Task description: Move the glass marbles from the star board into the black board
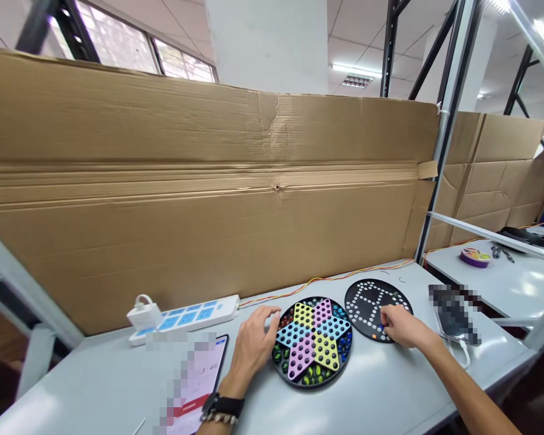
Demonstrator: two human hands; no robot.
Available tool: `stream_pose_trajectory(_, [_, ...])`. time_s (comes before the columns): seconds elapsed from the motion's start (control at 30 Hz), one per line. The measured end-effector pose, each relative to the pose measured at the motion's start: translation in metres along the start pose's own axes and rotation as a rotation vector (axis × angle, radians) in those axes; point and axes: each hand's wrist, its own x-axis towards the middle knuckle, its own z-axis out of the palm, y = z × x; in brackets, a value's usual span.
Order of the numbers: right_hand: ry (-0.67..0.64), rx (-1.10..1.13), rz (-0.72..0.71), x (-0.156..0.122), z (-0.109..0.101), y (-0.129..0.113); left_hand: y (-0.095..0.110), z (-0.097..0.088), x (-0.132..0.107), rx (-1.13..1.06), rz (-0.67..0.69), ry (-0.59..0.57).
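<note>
A Chinese checkers board (pixel 314 336) lies on the table, a star of pink, yellow and blue points with dark holes. Glass marbles (pixel 316 374) in several colours fill the pockets round its rim. My left hand (pixel 256 339) is at the board's left edge, thumb and fingers apart; whether it touches the rim I cannot tell. To the right lies a black round board (pixel 367 302) with white dots. Over its near right part, my right hand (pixel 399 325) pinches a small blue piece (pixel 382 328), mostly hidden by the fingertips. Beside it is a small orange piece (pixel 374 336).
A tablet (pixel 199 386) lies left of my left wrist, behind it a power strip (pixel 199 317) with a white plug (pixel 144 314). A phone (pixel 456 314) with a cable lies at the right. Cardboard (pixel 208 241) walls the back; a metal post (pixel 439 151) stands right.
</note>
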Motion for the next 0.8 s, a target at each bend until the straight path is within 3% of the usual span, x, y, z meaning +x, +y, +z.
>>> stream_pose_trajectory(0.3, [-0.039, 0.054, -0.079, -0.006, -0.010, 0.005, -0.001, 0.000, 0.001, 0.003, 0.011, 0.018])
stream_pose_trajectory(0.4, [0.093, 0.077, -0.042, 0.006, -0.015, 0.014, 0.000, 0.000, 0.001, 0.003, 0.021, 0.026])
stream_pose_trajectory(0.53, [0.276, -0.103, 0.111, 0.032, -0.018, 0.031, 0.000, 0.001, 0.002, 0.002, 0.025, 0.039])
stream_pose_trajectory(0.67, [0.207, -0.215, 0.201, 0.051, -0.015, 0.041, 0.001, 0.000, 0.001, -0.005, 0.036, 0.026])
stream_pose_trajectory(0.8, [0.189, -0.217, 0.165, 0.060, -0.012, 0.043, 0.002, -0.001, 0.000, -0.007, 0.032, 0.022])
